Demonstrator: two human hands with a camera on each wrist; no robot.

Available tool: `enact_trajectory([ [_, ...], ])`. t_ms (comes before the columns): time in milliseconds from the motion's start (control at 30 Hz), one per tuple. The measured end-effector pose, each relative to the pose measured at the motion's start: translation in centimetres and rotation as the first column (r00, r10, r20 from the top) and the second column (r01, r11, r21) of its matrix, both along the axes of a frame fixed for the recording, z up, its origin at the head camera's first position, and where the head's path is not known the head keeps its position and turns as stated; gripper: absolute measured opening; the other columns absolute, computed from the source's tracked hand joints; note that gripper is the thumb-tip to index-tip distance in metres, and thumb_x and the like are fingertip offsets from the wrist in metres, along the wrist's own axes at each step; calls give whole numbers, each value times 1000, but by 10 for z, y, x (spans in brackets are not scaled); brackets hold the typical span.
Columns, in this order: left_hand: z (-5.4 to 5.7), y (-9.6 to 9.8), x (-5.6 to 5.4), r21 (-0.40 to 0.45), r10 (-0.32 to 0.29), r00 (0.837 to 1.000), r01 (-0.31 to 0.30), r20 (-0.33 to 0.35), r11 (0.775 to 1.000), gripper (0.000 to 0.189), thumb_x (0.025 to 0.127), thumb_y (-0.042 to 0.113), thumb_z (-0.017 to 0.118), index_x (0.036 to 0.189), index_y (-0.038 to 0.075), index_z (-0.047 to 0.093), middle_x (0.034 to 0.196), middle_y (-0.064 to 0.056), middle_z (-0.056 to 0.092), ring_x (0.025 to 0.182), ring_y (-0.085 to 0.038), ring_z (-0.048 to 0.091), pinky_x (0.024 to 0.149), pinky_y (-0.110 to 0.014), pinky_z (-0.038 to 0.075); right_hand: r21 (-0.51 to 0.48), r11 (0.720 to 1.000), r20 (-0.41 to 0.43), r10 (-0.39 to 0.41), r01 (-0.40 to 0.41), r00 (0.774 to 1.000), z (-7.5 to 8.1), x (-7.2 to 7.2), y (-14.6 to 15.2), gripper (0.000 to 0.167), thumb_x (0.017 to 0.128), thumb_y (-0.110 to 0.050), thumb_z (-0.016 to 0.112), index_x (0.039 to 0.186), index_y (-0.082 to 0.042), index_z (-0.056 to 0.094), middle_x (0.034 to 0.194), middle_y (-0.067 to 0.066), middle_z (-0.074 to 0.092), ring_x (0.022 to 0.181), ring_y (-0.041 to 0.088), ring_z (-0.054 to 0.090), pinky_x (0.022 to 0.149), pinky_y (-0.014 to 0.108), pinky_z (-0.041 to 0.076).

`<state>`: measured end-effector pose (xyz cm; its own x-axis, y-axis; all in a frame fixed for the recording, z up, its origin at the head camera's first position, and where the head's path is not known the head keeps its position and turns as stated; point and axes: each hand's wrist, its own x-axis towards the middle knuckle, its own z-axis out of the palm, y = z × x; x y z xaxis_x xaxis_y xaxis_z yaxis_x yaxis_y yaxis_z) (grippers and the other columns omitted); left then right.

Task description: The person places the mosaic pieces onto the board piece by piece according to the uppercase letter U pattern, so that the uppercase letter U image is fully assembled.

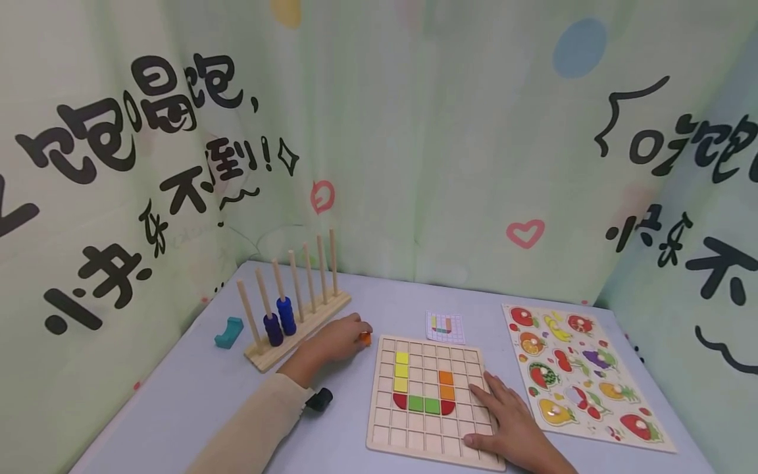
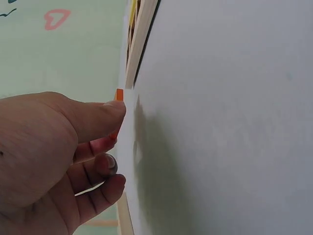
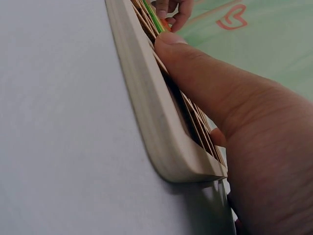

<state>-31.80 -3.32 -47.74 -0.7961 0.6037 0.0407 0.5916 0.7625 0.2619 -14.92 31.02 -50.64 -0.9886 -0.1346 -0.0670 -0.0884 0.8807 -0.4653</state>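
Note:
My left hand (image 1: 340, 337) pinches a small orange tile (image 1: 366, 338) between thumb and fingers, just left of the wooden grid board's far corner. In the left wrist view the orange tile (image 2: 120, 95) sticks up past the thumb tip. On the grid board (image 1: 414, 438), yellow tiles (image 1: 401, 371), red rounded corner pieces (image 1: 448, 407), green tiles (image 1: 416, 403) and two orange tiles (image 1: 446, 378) form a U shape. Spread fingers of my right hand (image 1: 510, 421) rest on the board's right side. Its thumb (image 3: 195, 68) lies over the board's edge in the right wrist view.
A small pattern card (image 1: 445, 328) lies behind the board. To the left stands a wooden peg rack (image 1: 320, 324) with dark blue rings (image 1: 279, 322), and a teal curved piece (image 1: 229, 333) beside it. A fruit puzzle board (image 1: 586, 375) lies on the right. Printed curtains (image 1: 414, 145) enclose the table.

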Motion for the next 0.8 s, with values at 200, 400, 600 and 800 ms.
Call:
enact_trajectory([
  [200, -1, 11, 4, 13, -8, 1000, 8, 5, 1000, 28, 93, 22, 66, 121, 16, 68, 95, 6, 52, 80, -10, 49, 71, -25, 44, 0, 1000, 0, 0, 0, 1000, -1, 1, 0, 105, 64, -75, 70, 146, -14, 46, 158, 19, 17, 142, 44, 12, 108, 62, 11],
  [400, 1, 23, 9, 8, -12, 1000, 12, 17, 1000, 28, 94, 23, 65, 121, 18, 68, 95, 7, 52, 79, -9, 50, 71, -25, 44, 1, 1000, -5, 4, -4, 1000, 0, 1, 0, 105, 64, -75, 70, 146, -13, 46, 158, 19, 18, 142, 44, 12, 108, 62, 11],
  [600, 4, 32, 13, 28, -32, 999, 31, 36, 999, 26, 93, 22, 66, 119, 17, 68, 93, 7, 51, 78, -9, 49, 68, -24, 43, 5, 1000, 2, 2, -2, 1000, -1, 1, 0, 105, 64, -75, 70, 146, -14, 46, 158, 18, 18, 142, 43, 12, 107, 63, 12],
  [800, 7, 45, 14, 32, -51, 998, 50, 43, 998, 27, 92, 20, 66, 119, 18, 68, 93, 8, 51, 78, -8, 50, 68, -23, 43, 3, 1000, 5, 4, -4, 1000, 1, 1, 0, 105, 65, -74, 70, 146, -14, 45, 158, 19, 17, 142, 44, 12, 107, 64, 12],
])
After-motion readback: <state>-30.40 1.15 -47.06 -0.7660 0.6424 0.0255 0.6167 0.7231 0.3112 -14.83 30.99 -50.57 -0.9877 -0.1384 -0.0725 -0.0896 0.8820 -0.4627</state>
